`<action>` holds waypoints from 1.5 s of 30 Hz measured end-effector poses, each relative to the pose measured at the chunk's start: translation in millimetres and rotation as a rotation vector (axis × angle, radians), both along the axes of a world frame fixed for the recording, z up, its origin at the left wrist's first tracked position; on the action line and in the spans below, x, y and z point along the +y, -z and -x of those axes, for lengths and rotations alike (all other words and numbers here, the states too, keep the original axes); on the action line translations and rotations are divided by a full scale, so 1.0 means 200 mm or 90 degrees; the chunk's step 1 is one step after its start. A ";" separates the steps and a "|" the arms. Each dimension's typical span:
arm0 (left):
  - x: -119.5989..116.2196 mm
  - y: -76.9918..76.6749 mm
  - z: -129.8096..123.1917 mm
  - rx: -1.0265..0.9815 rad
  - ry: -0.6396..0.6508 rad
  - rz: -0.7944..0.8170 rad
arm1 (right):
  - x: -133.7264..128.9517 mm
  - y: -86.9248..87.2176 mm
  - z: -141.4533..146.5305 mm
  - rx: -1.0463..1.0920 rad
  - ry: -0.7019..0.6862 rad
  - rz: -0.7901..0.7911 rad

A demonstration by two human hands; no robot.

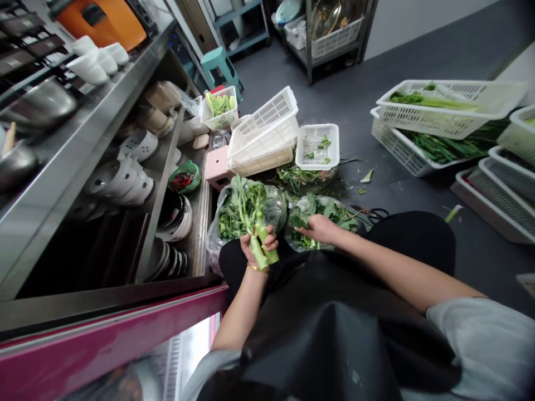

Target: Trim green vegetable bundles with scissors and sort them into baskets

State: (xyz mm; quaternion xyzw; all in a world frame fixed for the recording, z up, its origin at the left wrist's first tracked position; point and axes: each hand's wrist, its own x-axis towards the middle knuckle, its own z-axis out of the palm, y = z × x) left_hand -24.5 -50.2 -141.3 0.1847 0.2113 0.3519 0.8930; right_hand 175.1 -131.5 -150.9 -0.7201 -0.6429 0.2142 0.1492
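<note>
My left hand (271,240) is closed round the thick pale-green stems of broccoli stalks (258,223), their leafy tops pointing away from me. Below those tops sits a clear plastic bag (273,203) filled with leafy greens. To the right, my right hand (322,228) is closed, its fingertips pinching a dark green leaf (300,219). It hovers over a second clear bag of leaves and trimmings (334,209). Scissors (376,214) with dark handles lie beside that bag, partly hidden by my knee.
Beyond the bags stand a small white basket (317,131) holding some green pieces and stacked white baskets (263,133). Crates of long greens (443,111) are at the right. A steel shelf unit (137,167) with bowls runs along my left. Scraps (367,176) litter the floor.
</note>
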 end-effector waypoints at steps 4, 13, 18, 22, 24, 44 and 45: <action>-0.06 0.00 -0.02 -0.014 0.062 0.014 | 0.13 -0.05 -0.11 0.075 0.035 0.006; -0.10 0.00 -0.09 0.078 0.056 0.007 | 0.15 -0.25 0.13 0.087 0.030 -0.303; -0.07 0.01 -0.07 0.173 0.037 -0.045 | -0.01 -0.26 0.06 -0.091 -0.073 -0.143; -0.10 0.02 -0.09 0.238 0.060 -0.156 | 0.14 -0.31 -0.04 0.032 0.102 -0.047; -0.14 0.02 -0.10 0.255 0.031 -0.196 | 0.23 -0.29 -0.04 0.100 0.085 -0.094; -0.20 -0.04 -0.13 0.288 0.072 -0.179 | 0.22 -0.25 0.03 0.015 0.099 -0.237; -0.19 -0.04 -0.13 0.271 0.093 -0.148 | 0.18 -0.24 0.06 -0.036 0.067 -0.280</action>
